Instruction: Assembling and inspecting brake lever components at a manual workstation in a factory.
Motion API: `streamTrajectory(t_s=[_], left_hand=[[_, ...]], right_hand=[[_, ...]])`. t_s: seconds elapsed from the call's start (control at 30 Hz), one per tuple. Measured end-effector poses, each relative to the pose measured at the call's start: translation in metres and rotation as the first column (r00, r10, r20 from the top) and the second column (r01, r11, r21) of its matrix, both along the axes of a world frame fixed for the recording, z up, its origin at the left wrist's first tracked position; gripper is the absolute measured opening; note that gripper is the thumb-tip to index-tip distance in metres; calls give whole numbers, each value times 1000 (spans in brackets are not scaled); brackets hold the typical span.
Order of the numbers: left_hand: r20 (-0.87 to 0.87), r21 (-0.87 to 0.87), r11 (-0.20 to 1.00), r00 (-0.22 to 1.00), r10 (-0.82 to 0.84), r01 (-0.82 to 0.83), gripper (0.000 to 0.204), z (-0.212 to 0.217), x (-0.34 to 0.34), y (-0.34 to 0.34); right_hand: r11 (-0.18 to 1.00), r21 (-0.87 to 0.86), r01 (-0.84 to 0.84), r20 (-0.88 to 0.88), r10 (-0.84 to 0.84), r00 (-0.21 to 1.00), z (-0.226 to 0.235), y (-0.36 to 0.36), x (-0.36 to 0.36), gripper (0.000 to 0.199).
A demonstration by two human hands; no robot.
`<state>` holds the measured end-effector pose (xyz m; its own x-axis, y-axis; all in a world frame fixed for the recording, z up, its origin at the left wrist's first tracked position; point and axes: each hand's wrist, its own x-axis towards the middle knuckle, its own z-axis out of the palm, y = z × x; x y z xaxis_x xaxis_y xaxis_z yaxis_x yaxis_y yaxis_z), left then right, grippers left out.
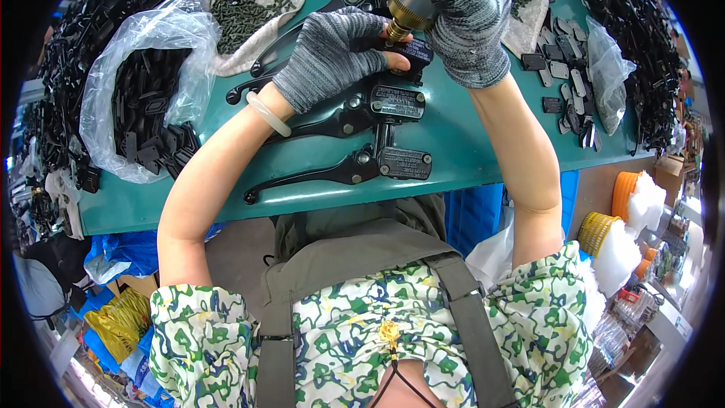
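My right hand (470, 30), in a grey fingerless knit glove, is wrapped round a grey power screwdriver (414, 7) with a brass collar. Its tip points down at the rectangular black cap of a brake lever assembly (420, 53). My gloved left hand (326, 59) grips that assembly by the cap, thumb and fingers on either side of the tip; the hand covers most of its lever. Nearer to me, two more brake lever assemblies lie side by side, one with its cap (398, 103) just below my left hand and another (343, 172) by the table's front edge.
On the green table (468, 143), a clear plastic bag (98, 98) of black parts stands left. Behind it a white cloth bag (219, 60) holds many small dark screws. Loose small plates (559, 69) lie right, beside another plastic bag (609, 68). Black parts are heaped at both sides.
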<state>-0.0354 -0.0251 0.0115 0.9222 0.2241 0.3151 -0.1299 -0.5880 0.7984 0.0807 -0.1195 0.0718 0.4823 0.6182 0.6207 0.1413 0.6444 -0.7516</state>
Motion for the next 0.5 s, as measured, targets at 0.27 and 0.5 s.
streamTrajectory(t_s=[0.27,0.5], left_hand=[[-4,50,999,1000,11,-11,35,2,-1,-1],[-10,-3,1000,1000,22,-22,34,0,-4,-2]], right_hand=[[827,310,469,893,-423,156,-14,6,31,20],[870,-486,-89,-134,26,991,6,-6,11,25]])
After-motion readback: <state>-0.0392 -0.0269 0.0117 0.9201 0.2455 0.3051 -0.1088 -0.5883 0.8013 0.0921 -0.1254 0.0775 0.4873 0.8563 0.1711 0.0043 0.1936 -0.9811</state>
